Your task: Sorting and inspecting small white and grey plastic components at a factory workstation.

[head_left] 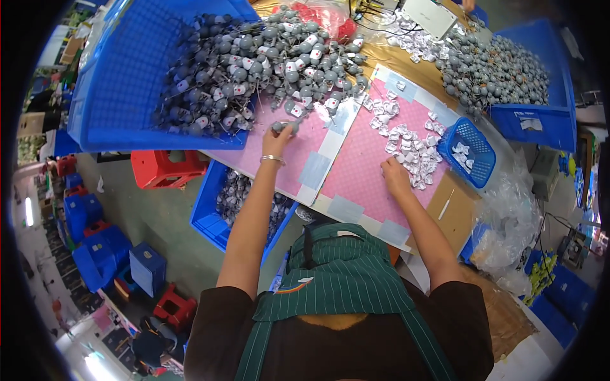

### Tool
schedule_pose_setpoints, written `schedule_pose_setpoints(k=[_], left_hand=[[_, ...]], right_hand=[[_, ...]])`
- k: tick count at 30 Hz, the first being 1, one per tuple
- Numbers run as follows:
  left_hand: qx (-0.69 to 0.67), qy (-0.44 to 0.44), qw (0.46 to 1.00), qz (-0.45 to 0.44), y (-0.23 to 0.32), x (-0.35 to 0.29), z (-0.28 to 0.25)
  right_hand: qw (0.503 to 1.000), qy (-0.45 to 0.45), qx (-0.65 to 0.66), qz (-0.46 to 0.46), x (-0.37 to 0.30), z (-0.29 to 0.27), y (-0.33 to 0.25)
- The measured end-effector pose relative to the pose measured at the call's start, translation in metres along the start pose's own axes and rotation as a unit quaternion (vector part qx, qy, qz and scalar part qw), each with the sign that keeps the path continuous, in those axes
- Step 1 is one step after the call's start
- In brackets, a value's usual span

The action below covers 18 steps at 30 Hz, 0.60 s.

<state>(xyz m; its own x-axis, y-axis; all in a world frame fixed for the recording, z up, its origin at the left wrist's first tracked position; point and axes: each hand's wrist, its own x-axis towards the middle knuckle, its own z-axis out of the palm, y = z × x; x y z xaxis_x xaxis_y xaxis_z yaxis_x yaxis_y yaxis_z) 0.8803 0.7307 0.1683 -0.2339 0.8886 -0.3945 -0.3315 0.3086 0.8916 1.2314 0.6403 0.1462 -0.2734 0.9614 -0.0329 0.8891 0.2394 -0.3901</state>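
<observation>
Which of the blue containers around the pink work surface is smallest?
The small basket, right of the right hand; it holds a few white pieces, whereas the larger bins hold heaps of grey pieces.

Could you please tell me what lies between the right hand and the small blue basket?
In the head view, a loose pile of small white pieces lies on the pink mat between the right hand and the small blue basket.
</observation>
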Motion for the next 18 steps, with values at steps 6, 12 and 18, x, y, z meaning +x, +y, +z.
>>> schedule_pose_setpoints(k=[6,12,18], left_hand=[[-0.016,-0.047,0.996,-0.071,0.01,-0.082,0.014],[0.033,-0.118,0.987,-0.1,0.014,-0.139,0.019],[0.146,-0.148,0.978,-0.014,0.014,-0.159,0.023]], right_hand=[[0.999,0.035,0.007,0.036,0.003,-0.004,-0.018],[0.836,-0.023,0.514,0.192,0.014,-0.058,-0.128],[0.791,-0.044,0.596,0.134,0.003,-0.069,-0.17]])
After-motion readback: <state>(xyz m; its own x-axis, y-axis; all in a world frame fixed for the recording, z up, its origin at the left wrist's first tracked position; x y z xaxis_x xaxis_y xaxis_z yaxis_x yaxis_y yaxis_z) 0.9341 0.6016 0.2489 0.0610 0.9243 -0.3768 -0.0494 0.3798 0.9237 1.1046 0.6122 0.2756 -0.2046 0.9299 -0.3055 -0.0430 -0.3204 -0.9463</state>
